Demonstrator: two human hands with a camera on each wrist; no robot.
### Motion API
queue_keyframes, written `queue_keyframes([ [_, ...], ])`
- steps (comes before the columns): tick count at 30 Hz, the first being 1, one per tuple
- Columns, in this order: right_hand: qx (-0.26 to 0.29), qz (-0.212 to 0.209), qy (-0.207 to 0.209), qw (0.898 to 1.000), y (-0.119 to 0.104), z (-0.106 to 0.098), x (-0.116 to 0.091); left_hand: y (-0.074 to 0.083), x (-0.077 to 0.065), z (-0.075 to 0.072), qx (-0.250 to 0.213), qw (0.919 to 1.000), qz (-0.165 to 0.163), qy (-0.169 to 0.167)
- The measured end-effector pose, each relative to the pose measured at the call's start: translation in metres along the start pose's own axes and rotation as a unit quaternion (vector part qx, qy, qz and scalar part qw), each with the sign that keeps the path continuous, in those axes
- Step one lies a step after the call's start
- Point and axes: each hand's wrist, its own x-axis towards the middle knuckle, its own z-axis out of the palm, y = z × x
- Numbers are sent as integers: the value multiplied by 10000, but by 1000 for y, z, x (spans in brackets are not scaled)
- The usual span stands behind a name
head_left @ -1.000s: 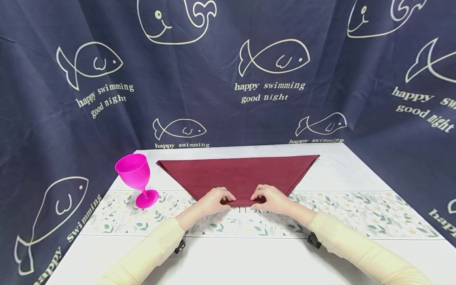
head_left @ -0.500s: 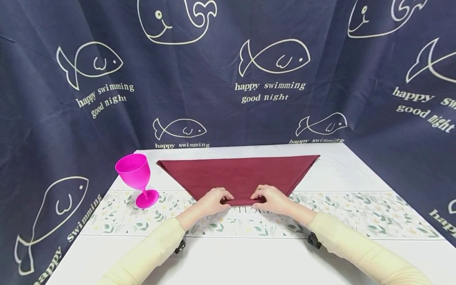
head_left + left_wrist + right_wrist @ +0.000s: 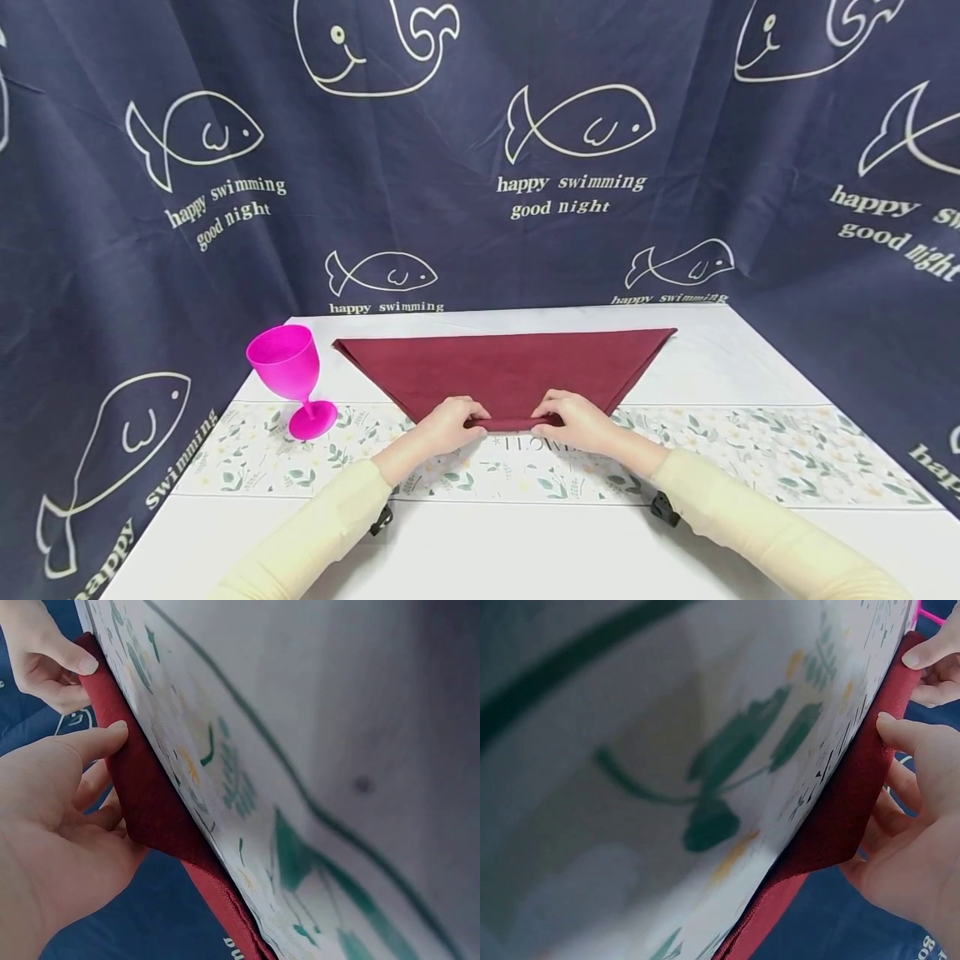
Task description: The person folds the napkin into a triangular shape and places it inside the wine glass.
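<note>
A dark red cloth napkin (image 3: 510, 371) lies on the table, its long straight edge at the back and its sides slanting in toward a short folded near edge. At the left of that near edge, my left hand (image 3: 448, 423) pinches the fold between thumb and curled fingers. My right hand (image 3: 577, 421) pinches the same fold a little further right. In the left wrist view the thumb of the left hand (image 3: 71, 814) lies against the red fold (image 3: 154, 791). The right wrist view has the right hand (image 3: 922, 817) gripping the folded band (image 3: 855, 787) likewise.
A bright pink goblet (image 3: 288, 367) stands upright left of the napkin. A floral runner strip (image 3: 720, 450) crosses the white table (image 3: 525, 542). Behind the table hangs a navy curtain (image 3: 465, 167) with white fish drawings.
The napkin's near edge has shifted slightly away from me, showing more of the runner's printed lettering. Both hands keep their pinch with barely any movement. The view has shifted slightly.
</note>
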Motion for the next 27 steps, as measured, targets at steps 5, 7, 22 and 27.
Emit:
queue_keyframes([
  [5, 12, 23, -69, 10000, -1, -1, 0, 0, 0, -1, -20, 9999, -115, -20],
  [7, -16, 12, -71, 10000, -1, -1, 0, 0, 0, -1, -28, 9999, -164, -36],
  [22, -251, -96, 302, 9992, -3, -2, 0, 2, 0, -2, -227, 9990, -377, 5],
  [27, -236, -153, 304, 9991, -1, -2, -1, 3, -1, -1, -205, 9991, -368, 22],
])
